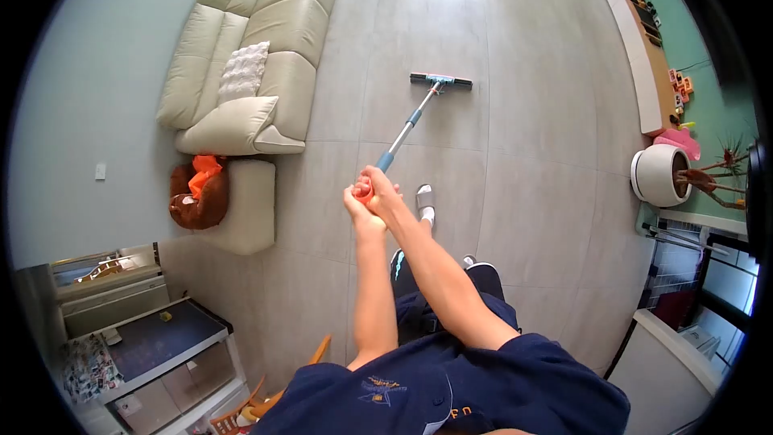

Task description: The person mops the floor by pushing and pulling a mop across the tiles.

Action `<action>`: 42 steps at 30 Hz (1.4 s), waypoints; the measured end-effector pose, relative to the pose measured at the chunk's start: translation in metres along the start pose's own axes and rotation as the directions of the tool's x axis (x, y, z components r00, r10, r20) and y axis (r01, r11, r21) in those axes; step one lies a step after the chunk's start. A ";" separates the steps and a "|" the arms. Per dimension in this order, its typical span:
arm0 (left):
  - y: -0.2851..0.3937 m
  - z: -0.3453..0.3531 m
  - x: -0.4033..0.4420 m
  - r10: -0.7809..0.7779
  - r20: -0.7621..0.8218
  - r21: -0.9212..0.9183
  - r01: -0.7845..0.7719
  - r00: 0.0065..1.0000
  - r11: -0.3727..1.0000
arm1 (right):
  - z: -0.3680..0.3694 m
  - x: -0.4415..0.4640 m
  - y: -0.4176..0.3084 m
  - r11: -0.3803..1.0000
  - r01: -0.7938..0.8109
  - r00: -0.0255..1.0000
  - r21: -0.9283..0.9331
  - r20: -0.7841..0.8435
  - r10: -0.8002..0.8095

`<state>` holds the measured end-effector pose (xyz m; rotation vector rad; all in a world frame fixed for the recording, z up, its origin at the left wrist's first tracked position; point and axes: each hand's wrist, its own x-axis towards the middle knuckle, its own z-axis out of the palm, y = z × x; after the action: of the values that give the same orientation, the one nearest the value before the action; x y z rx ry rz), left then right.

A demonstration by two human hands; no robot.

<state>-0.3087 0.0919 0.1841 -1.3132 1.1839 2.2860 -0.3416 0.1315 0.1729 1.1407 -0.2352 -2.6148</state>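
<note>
Both of my hands are wrapped round the handle of a mop [400,138], close together near its upper end. My left hand [355,203] is at the red end of the handle, and my right hand [382,190] sits right against it. The silver and blue pole slants up and to the right, away from me. Its wide flat head [441,80] rests on the grey tiled floor [531,113]. Part of the handle is hidden inside my fingers.
A cream sofa [291,28] and a footstool [254,205] with a brown plush item [211,203] stand at the left. At the right are a potted plant [662,176] and a long cabinet [632,40]. A wooden chair [274,399] is at lower left.
</note>
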 end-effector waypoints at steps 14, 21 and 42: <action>-0.075 -0.020 -0.038 -0.091 -0.255 -0.304 0.009 0.963 0.953 | -0.098 -0.064 -0.029 0.987 -0.132 0.987 -0.092 -0.107 0.122; -0.163 -0.065 -0.040 -0.077 -0.220 -0.362 -0.008 0.972 0.932 | -0.175 -0.086 -0.050 0.972 0.055 0.990 -0.226 -0.115 -0.083; -0.121 0.033 0.008 0.058 -0.405 -0.201 -0.150 0.913 0.968 | -0.104 -0.023 -0.101 0.977 -0.099 0.988 -0.191 -0.135 0.073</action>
<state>-0.2654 0.1923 0.1229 -1.9173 1.1528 2.3570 -0.2691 0.2302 0.0930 1.1935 0.0015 -2.4163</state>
